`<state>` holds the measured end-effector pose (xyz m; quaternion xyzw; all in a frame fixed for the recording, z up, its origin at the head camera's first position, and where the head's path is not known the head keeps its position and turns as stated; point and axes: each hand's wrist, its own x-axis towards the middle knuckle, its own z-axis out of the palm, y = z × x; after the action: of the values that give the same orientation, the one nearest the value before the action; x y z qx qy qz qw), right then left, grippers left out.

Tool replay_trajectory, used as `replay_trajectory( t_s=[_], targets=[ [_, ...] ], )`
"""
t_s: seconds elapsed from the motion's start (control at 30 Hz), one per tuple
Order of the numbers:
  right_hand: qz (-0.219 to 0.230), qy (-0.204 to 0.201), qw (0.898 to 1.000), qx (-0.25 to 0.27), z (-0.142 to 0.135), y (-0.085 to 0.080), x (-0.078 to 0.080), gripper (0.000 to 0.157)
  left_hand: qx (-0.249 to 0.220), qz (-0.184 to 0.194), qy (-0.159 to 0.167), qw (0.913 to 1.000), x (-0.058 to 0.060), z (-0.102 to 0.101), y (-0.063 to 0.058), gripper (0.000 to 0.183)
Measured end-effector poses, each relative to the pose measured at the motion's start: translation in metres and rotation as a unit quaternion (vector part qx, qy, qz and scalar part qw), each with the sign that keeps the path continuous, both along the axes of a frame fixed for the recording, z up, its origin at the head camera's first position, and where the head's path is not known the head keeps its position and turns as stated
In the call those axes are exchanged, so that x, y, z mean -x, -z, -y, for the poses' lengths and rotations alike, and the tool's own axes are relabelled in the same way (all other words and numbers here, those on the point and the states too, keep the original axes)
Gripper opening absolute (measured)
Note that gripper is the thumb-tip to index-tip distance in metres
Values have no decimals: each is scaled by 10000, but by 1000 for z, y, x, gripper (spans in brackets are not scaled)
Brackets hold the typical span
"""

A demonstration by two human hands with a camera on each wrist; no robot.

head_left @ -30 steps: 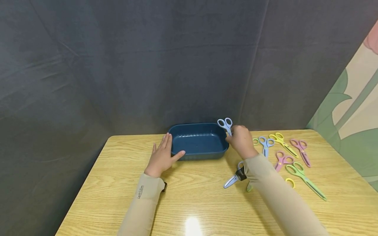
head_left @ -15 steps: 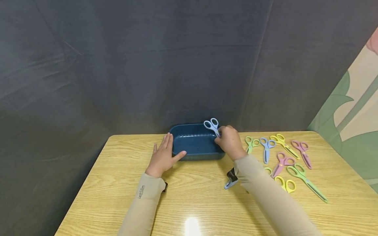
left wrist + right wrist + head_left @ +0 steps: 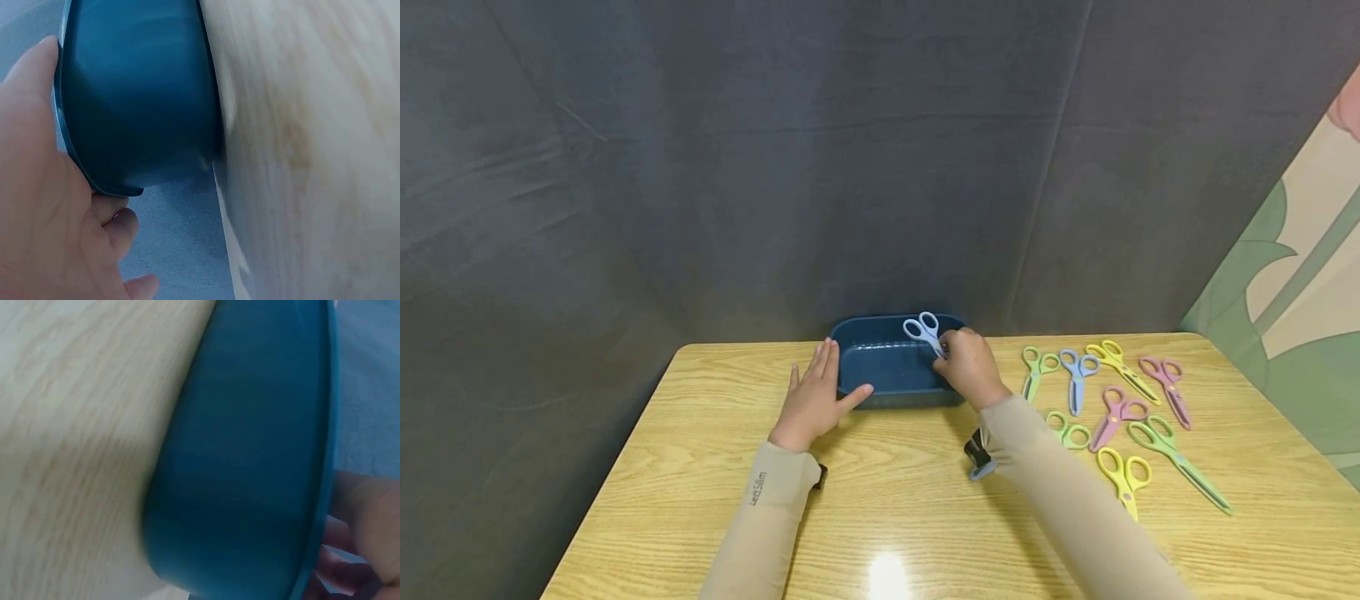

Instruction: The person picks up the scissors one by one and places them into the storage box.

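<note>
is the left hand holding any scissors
No, the left hand rests against the dark blue bin, while the right hand holds light blue scissors.

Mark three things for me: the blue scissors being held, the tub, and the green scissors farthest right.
Held blue scissors [image 3: 930, 338]: head view, just below the finger loops.
Tub [image 3: 902, 402]: head view, near outer wall.
Farthest-right green scissors [image 3: 1182, 461]: head view, around the pivot.

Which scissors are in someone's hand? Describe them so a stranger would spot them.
Near the wooden table's far edge sits a dark-blue tray. At the tray's right end, the person's right hand holds light-blue scissors, handle loops showing. Unlike the other scissors in view, which lie on the table, this pair is held.
</note>
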<state>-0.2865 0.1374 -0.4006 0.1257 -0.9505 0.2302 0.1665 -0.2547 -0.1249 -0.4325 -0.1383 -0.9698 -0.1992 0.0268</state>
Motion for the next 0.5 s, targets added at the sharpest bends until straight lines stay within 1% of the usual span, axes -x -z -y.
replay_trajectory(
  t_s=[0.13, 0.3, 0.5],
  targets=[
    [73, -14, 9999, -145, -1, 4, 0, 8, -11, 35, -11, 10000, 0, 0, 0, 101],
    [177, -67, 9993, -330, 1, 8, 0, 14, -6, 49, -19, 10000, -1, 0, 0, 102],
    [392, -85, 9985, -376, 3, 11, 1, 16, 14, 44, -42, 10000, -1, 0, 0, 102]
  ],
)
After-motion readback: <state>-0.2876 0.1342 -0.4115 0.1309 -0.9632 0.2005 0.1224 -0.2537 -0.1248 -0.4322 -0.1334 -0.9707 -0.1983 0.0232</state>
